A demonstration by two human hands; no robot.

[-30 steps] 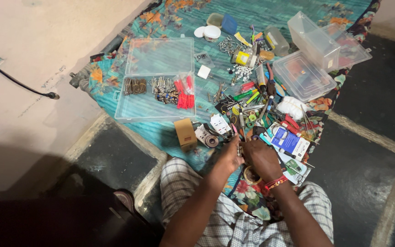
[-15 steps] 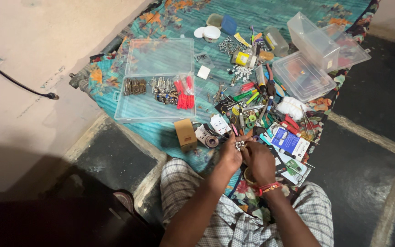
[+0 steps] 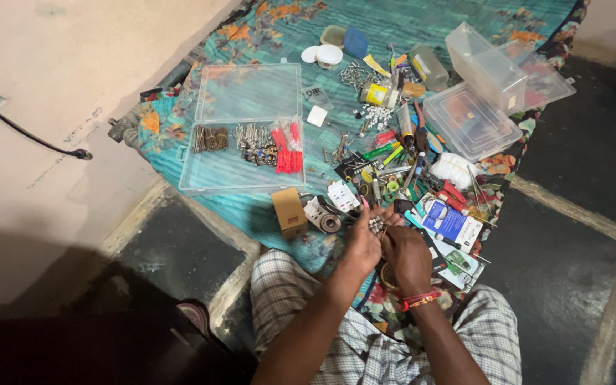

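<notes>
My left hand (image 3: 360, 246) is cupped, palm up, with a small cluster of shiny metal screws (image 3: 375, 225) at its fingertips. My right hand (image 3: 407, 255), with a red and orange thread band at the wrist, is pressed against the left one and its fingertips touch the same screws. Both hands hover over the near edge of a teal flowered cloth (image 3: 265, 207), just in front of a heap of small tools, pens and screwdrivers (image 3: 393, 175). Beneath my right hand a round roll of tape partly shows.
An open clear organiser box (image 3: 240, 164) holds screws, nails and red wall plugs. A brown cardboard box (image 3: 289, 209) and a white socket (image 3: 341, 194) lie near my hands. Clear plastic tubs (image 3: 483, 93) sit at the far right. A black cable (image 3: 23, 128) crosses the left floor.
My hands rose slightly from the pile and drew together; the left palm turned up with the screws showing, and the right hand closed in on them.
</notes>
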